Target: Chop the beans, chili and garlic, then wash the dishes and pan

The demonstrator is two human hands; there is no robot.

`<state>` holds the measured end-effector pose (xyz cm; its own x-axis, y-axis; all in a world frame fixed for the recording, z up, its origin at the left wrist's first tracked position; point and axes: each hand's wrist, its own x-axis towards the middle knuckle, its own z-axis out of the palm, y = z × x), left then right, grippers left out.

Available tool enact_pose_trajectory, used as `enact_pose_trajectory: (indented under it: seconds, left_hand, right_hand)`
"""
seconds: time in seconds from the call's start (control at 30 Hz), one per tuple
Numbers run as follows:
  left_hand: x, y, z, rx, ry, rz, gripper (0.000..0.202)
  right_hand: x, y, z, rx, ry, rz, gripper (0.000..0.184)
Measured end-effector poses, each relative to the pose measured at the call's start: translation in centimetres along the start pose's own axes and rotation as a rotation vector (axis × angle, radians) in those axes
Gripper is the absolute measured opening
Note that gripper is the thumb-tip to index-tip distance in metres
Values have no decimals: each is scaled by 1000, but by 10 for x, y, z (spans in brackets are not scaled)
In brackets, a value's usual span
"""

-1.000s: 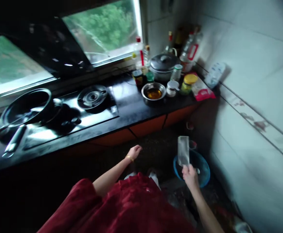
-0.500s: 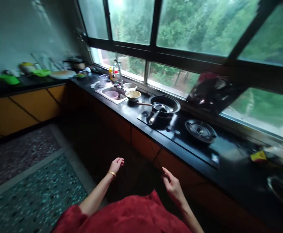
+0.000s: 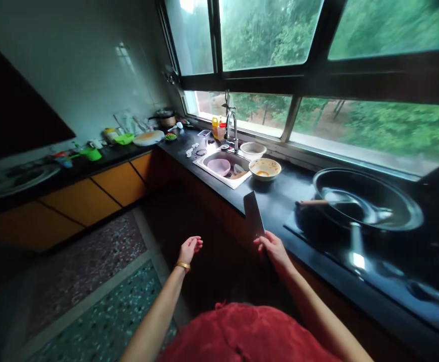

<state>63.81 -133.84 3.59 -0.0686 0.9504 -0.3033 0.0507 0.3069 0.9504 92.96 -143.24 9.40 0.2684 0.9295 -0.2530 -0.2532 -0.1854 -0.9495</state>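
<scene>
My right hand (image 3: 274, 249) grips a kitchen cleaver (image 3: 254, 213) by its lower end. The broad dark blade points up and away from me, in front of the counter's edge. Most of the handle is hidden in the hand. To the left, my left hand (image 3: 190, 250) hangs in the air with loosely curled fingers and nothing visible in it. A gold bracelet (image 3: 184, 265) circles that wrist. Beyond the cleaver, a stained cream bowl (image 3: 265, 171) stands on the counter beside the sink (image 3: 200, 162). A pink basin (image 3: 218, 167) lies inside the sink.
At right, a large dark wok (image 3: 411, 221) with a wooden-handled utensil in it stands on the hob (image 3: 385, 271). A faucet (image 3: 235, 130) rises behind the sink, near a pale basket (image 3: 253, 150). Green containers (image 3: 91, 153) and a round board (image 3: 147, 138) line the left counter (image 3: 110, 160).
My view has turned left and come closer to the sink. The cleaver, seen edge-on before, now shows its broad blade. My left hand stays empty with curled fingers.
</scene>
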Motion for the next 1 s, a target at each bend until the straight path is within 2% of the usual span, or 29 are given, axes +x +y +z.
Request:
enact_pose_trajectory:
  seconds: [0.13, 0.3, 0.4, 0.47, 0.5, 0.57, 0.63, 0.7, 0.8, 0.87, 0.93, 1.0]
  left_hand:
    - [95, 45, -17, 121, 84, 34, 45]
    - [207, 90, -66, 324, 156, 149, 32]
    - [299, 123, -84, 515, 102, 237, 31]
    - [373, 155, -76, 707, 14, 385, 33]
    - [410, 173, -64, 816, -35, 488, 34]
    - [481, 210, -28, 1017, -165, 675, 37]
    - [541, 241, 23, 1170, -302, 794, 40]
    - [586, 262, 81, 1257, -415, 895, 44]
    - [631, 278, 165, 1299, -590, 1040, 47]
    - [653, 281, 212, 1322, -711, 1125, 48]
    - [672, 283, 248, 1368, -791, 1203, 50]
    - [692, 286, 273, 1446, -833, 1266, 50]
  right_hand:
    - [121, -22, 50, 118, -25, 35, 27]
    - [258, -58, 104, 208, -41, 167, 12]
    - [321, -66, 128, 268, 14, 238, 7]
    - [355, -64, 143, 323, 80, 272, 8]
    - [368, -62, 150, 354, 123, 289, 9]
    - [390, -59, 166, 416, 202, 339, 17]
    - [406, -59, 181, 470, 263, 390, 26]
    - [417, -62, 195, 498, 293, 425, 32]
    - [432, -68, 207, 473, 356, 430, 36]
    - [444, -67, 210, 437, 434, 392, 31]
    - [455, -64, 212, 418, 503, 349, 25]
    - [465, -61, 214, 421, 539, 330, 22]
